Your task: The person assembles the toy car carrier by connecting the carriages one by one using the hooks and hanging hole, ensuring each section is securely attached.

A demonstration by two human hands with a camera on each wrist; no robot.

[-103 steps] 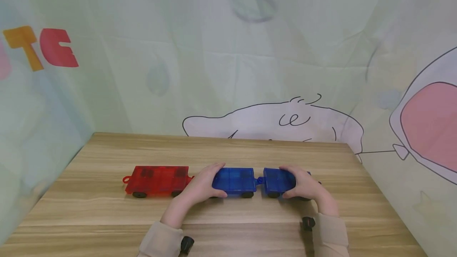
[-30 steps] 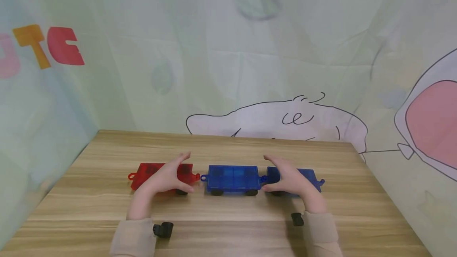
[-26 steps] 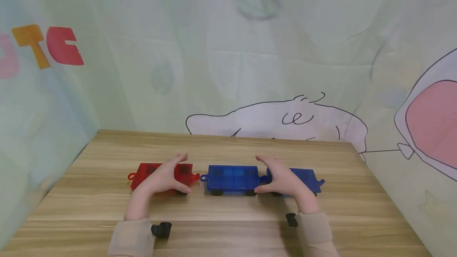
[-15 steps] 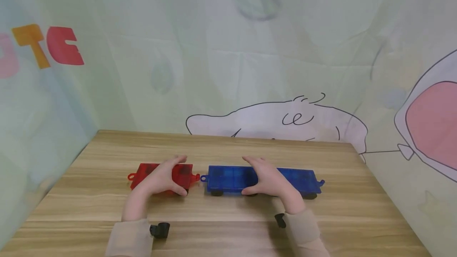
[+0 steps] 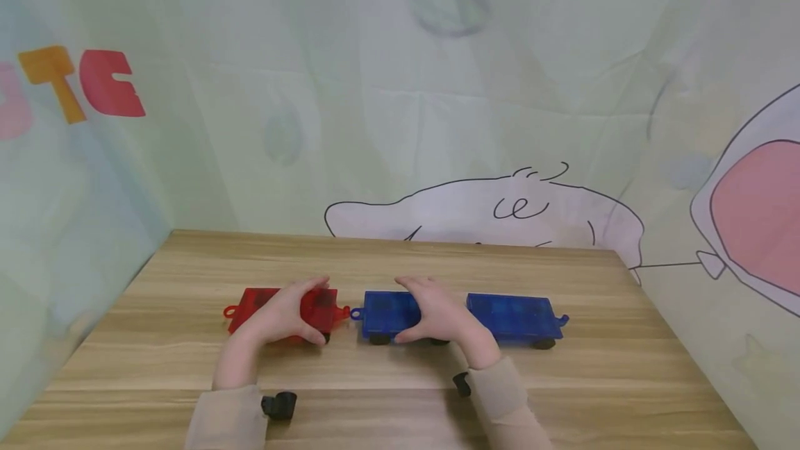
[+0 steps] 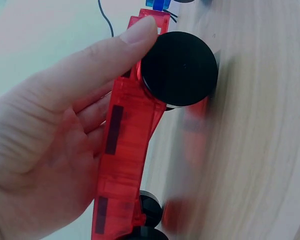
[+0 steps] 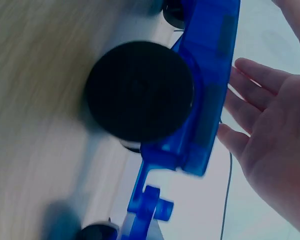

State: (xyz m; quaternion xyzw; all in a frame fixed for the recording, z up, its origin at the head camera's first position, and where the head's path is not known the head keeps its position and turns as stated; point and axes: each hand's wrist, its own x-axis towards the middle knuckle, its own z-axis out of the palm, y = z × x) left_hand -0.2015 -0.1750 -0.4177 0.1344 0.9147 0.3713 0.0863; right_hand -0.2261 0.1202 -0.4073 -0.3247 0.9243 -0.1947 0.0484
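Three toy train cars stand in a row on the table. My left hand [image 5: 281, 312] holds the right end of the red train car [image 6: 127, 145], thumb on the near side and fingers behind. My right hand [image 5: 437, 312] reaches over the right part of the middle blue train car [image 5: 387, 311], thumb and fingers spread to either side. In the right wrist view those fingers lie loosely beyond the blue body. A second blue train car [image 5: 515, 316] sits to its right. Between the red and middle cars, hook and ring meet; I cannot tell if they are linked.
The wood-grain table [image 5: 375, 401] ends at a printed cloth backdrop [image 5: 350, 123]. Small black wrist cameras [image 5: 281, 405] sit by both cuffs. A blue hook [image 5: 564, 320] sticks out at the row's right end, and a red ring [image 5: 230, 311] at its left.
My left hand has moved left onto the red car and closed in on it. My right hand has slid left from the right blue car to the middle one. The cars stay put lately.
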